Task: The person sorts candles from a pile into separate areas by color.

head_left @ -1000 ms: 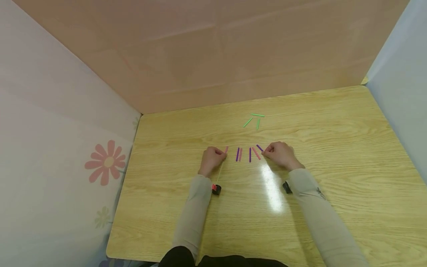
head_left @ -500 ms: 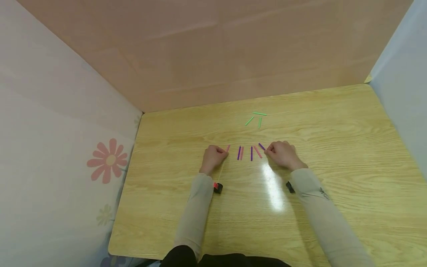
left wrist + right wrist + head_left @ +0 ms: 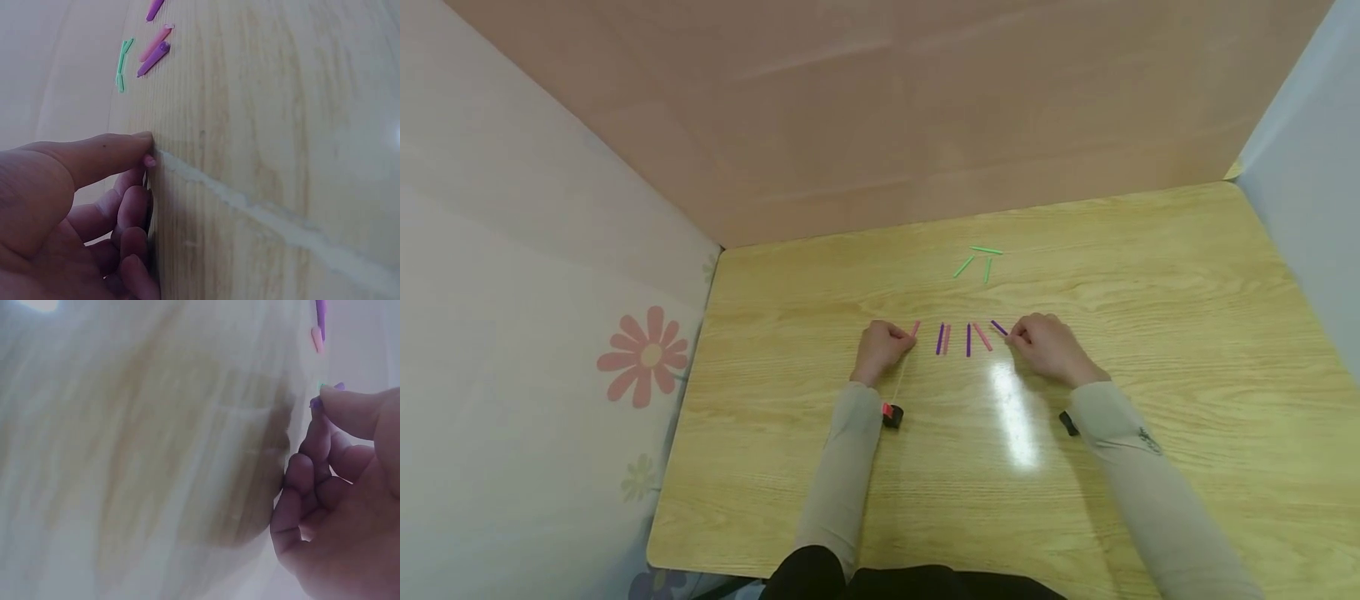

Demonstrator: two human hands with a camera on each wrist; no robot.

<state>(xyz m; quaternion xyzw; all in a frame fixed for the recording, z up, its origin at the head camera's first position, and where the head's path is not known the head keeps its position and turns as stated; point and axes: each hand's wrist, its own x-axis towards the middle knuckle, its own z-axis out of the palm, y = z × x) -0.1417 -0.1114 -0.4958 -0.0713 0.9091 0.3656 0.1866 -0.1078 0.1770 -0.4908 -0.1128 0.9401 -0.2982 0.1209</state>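
Left of the four middle sticks point(image 3: 968, 340), the left hand point(image 3: 878, 350) pinches a pink stick point(image 3: 916, 327); right of them the right hand point(image 3: 1049, 347) pinches a purple stick point(image 3: 998, 327). Beyond them lie green sticks point(image 3: 987, 250), then the table's far edge point(image 3: 925, 226); wood point(image 3: 1187, 308) stretches widest rightward.

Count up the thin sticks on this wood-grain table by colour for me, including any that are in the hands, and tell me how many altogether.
Thin, straight pink sticks: 3, one pinched in the left hand
Thin, straight purple sticks: 3, one pinched in the right hand
Thin, straight green sticks: 3
Total: 9
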